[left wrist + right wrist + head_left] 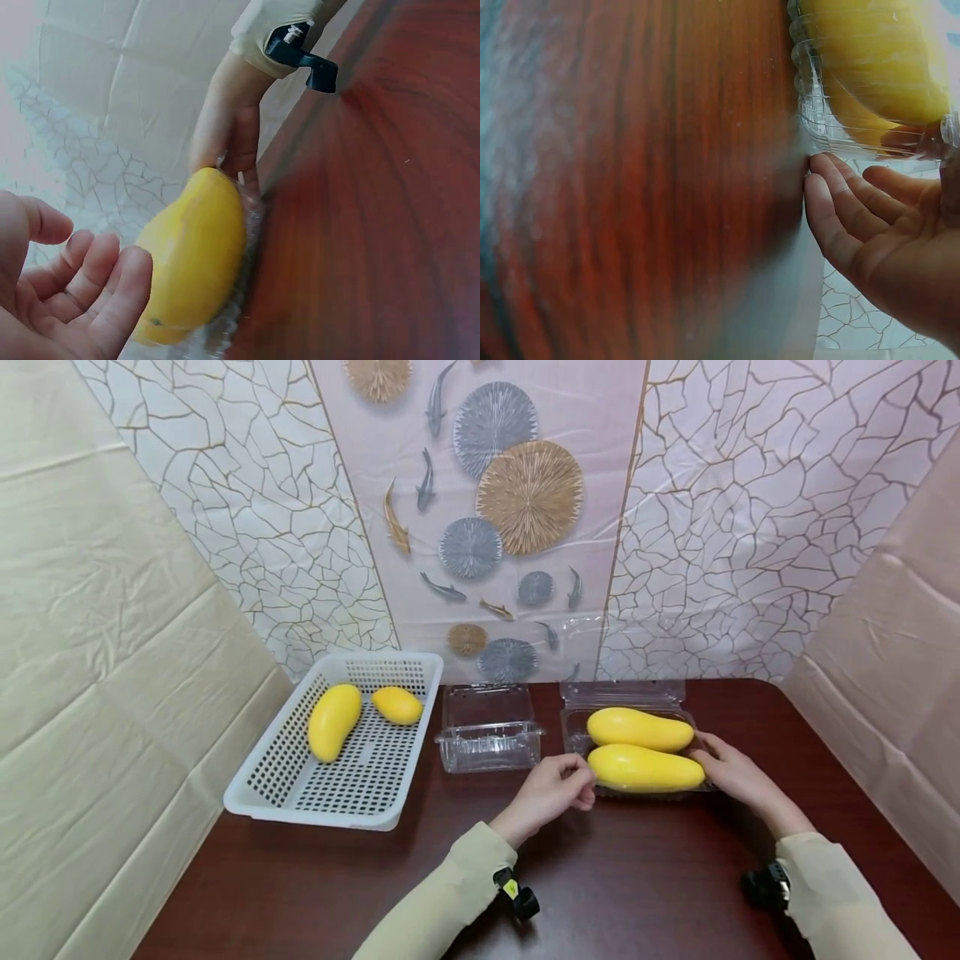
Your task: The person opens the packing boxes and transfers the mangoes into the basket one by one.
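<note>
- Head view: the front mango [647,768] and the back mango [637,729] lie side by side in an open clear box [576,731], whose lid [622,693] stands raised behind them.
- The left hand [551,793] is loosely curled beside the front mango's left end, holding nothing; the right hand [735,772] is at the box's right end.
- I would steady the box from that end and nudge each mango by its side, lightly, as the thin plastic probably flexes.
- Both mangoes seem to bulge above the rim, so the raised lid could meet them if they sit unevenly.
- Around: a second clear box [487,750] just to the left, and a white basket [315,818] with a long mango [334,723] and a small mango [397,705]. The second box stands between the basket and the loaded one.
- Left wrist view: the left fingers are relaxed and bent, with the front mango just beyond them.
- Right wrist view: the right fingers are fairly straight by the box's end wall; through blurred plastic I cannot tell whether the thumb pinches the rim.
</note>
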### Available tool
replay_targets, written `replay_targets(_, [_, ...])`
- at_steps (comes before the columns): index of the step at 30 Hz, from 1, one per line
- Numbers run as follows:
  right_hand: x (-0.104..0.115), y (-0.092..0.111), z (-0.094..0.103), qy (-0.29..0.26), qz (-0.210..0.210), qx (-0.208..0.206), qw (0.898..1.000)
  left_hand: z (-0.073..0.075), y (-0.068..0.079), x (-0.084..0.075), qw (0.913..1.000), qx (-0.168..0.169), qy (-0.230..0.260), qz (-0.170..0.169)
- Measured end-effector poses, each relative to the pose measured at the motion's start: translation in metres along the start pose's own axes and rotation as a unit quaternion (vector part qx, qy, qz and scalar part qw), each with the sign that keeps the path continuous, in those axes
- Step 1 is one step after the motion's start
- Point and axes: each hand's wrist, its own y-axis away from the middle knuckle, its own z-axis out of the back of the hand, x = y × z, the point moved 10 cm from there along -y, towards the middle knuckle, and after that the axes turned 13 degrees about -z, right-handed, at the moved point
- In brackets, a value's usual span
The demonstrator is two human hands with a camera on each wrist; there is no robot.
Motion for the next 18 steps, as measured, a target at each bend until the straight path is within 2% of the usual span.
replay_targets(5, [0.001,0.0,0.001,0.004,0.0,-0.002,1.0,0.0,-0.011,-0.02,0.9958,0.018,-0.082,-0.037])
replay_targets(9, [0.0,0.0,0.0,0.003,0.002,0.0,1.0,-0.002,-0.02,-0.035,0.9824,0.032,-0.17,-0.071])
replay_targets(14, [-0.002,-0.001,-0.002,0.0,-0.001,0.007,1.0,-0.01,-0.03,-0.044,0.974,0.048,-0.204,-0.086])
replay_targets(18, [-0.002,-0.001,-0.002,-0.003,-0.003,0.006,1.0,-0.018,-0.039,-0.047,0.9634,0.063,-0.242,-0.097])
